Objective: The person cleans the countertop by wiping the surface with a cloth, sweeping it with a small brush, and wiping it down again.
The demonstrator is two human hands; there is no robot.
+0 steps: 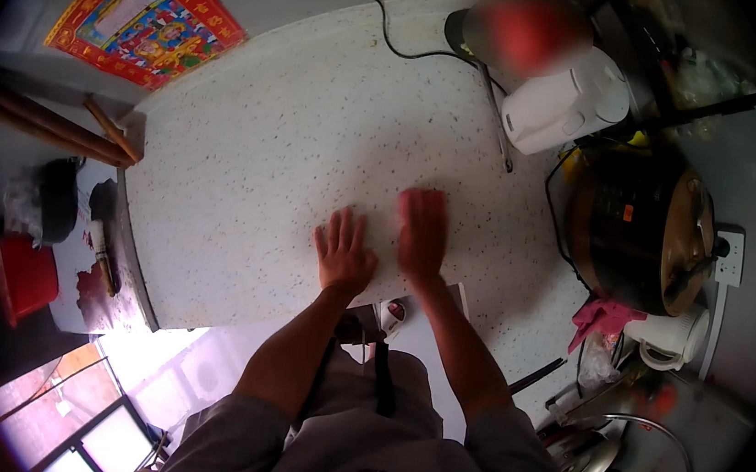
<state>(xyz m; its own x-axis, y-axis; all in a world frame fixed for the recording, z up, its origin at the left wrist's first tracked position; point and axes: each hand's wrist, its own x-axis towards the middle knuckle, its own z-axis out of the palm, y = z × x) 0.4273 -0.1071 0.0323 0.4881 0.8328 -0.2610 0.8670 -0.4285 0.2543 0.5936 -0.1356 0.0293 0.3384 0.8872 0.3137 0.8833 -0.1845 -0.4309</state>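
My left hand lies flat on the speckled white countertop, its fingers spread and nothing held. Just to its right, my right hand is against the same surface with its fingers bent together. A reddish, smeared patch shows around those fingers; whether it is a cloth or only the blurred fingers cannot be made out. The two hands are a small gap apart, near the counter's front edge.
At the back right stand a white kettle and a blurred object with a red top. A dark cooker, a pink cloth and a white jug line the right side. A knife and red basin are left.
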